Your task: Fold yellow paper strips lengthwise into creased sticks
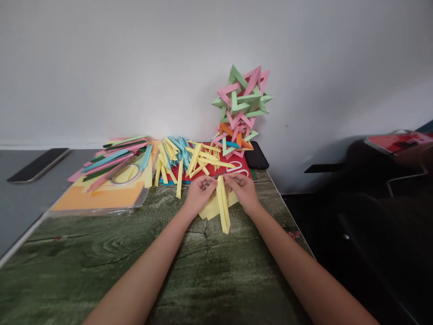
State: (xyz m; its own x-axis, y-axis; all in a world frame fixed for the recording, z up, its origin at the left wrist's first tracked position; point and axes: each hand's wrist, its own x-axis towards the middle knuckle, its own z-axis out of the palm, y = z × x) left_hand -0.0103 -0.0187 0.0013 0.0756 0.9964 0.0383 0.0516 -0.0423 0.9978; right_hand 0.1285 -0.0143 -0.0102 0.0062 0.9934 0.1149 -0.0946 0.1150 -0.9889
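A folded yellow paper strip [223,207] is held by its top end between my two hands, its lower end pointing toward me. My left hand [202,192] pinches the strip from the left, fingers curled. On the other side my right hand [242,189] pinches the same end with thumb and fingers. Flat yellow paper [211,209] lies under the strip on the green wood-patterned table [135,262]. Just beyond my hands are the white handles of scissors [235,166] on a red sheet [244,163].
Folded yellow strips [196,160] and blue strips [184,151] are piled behind my hands. Colored strips and a tape roll [126,175] lie left on an orange packet [98,198]. Paper stars [241,101] stand at the wall beside a phone [257,155]. Another phone [39,165] is far left.
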